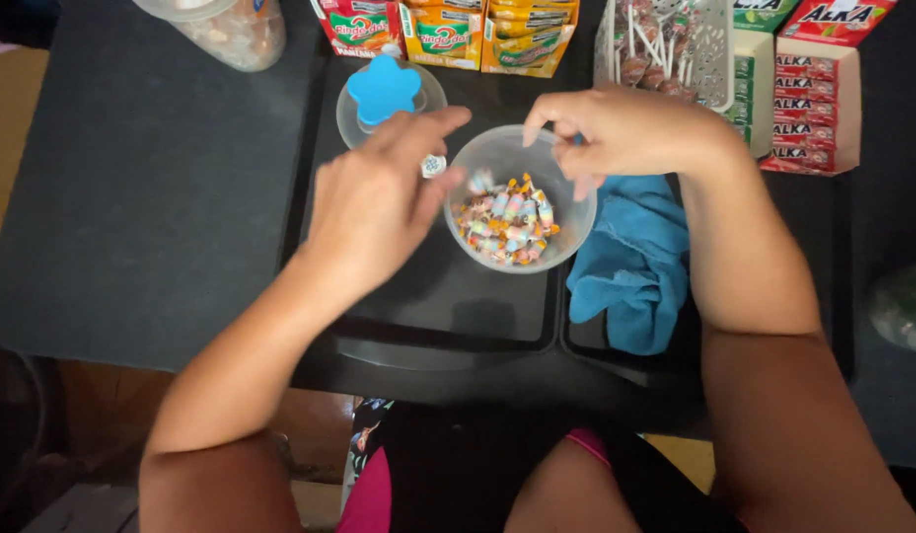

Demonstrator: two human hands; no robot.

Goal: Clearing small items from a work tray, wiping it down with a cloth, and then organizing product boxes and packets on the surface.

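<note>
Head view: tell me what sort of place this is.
Likely a small sweet stall or shop counter: a clear bowl of wrapped candies, a basket of lollipops, and boxed goods in rows.
</note>
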